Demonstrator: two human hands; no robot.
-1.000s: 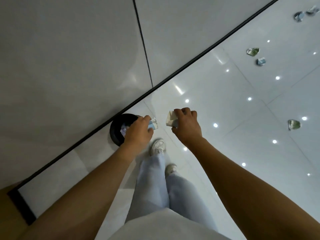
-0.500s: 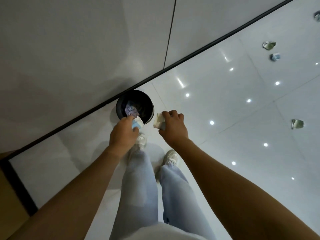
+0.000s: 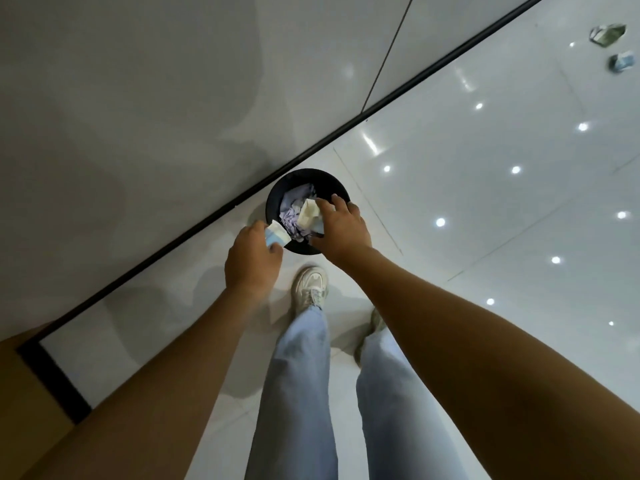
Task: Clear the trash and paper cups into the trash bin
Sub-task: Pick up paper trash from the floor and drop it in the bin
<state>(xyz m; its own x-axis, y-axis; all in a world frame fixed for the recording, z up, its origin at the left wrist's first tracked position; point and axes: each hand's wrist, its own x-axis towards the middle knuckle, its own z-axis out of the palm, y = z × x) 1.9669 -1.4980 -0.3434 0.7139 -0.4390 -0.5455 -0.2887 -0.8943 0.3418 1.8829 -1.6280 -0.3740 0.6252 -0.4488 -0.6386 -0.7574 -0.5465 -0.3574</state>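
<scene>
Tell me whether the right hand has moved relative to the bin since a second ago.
Yes. The right hand, gripping a crumpled paper cup, has moved from beside the black trash bin to over its opening.

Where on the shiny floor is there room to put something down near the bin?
Bare white tile lies right of the round black trash bin, stretching toward two crumpled paper scraps far off. It is crowded over the bin, where the left hand and right hand each hold crushed paper cups, and by the white shoes.
</scene>
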